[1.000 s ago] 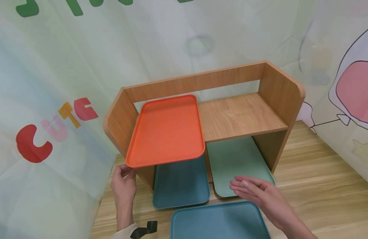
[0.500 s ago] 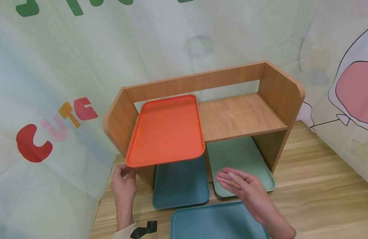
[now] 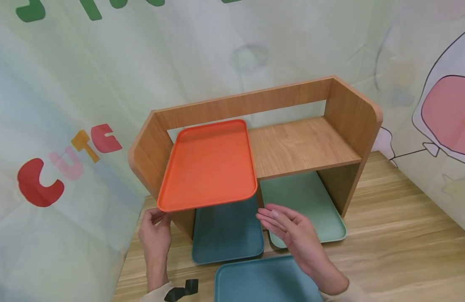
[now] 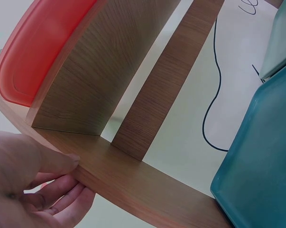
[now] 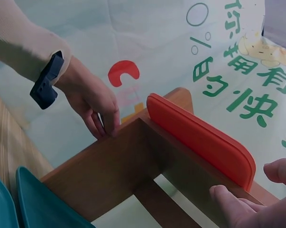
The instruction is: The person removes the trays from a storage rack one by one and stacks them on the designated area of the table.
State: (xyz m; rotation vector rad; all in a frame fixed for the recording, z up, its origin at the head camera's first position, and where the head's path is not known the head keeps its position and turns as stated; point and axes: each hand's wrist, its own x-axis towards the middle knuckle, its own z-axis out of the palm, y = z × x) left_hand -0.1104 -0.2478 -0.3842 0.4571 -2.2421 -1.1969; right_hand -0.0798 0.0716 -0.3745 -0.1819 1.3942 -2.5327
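A two-tier wooden desk shelf (image 3: 300,144) stands on the table. On the left of its upper board lies an orange tray (image 3: 209,163), its front end jutting past the board. Just below the tray's front left corner, my left hand (image 3: 155,233) pinches the front edge of the shelf's left side panel (image 4: 109,164), thumb inside and fingers outside. My right hand (image 3: 292,233), fingers straight and together, hovers before the shelf near its middle divider and touches nothing visible. In the right wrist view its fingertips are close to the upper board.
A blue tray (image 3: 228,235) sits in the lower left compartment and a pale green tray (image 3: 311,205) in the lower right. Another blue tray (image 3: 262,279) lies in front on the wood-grain table (image 3: 398,226). A printed curtain (image 3: 202,54) hangs behind and beside the shelf.
My right hand has moved left and slightly up, from in front of the green tray towards the middle divider. My left hand, the orange tray and the shelf have stayed put.
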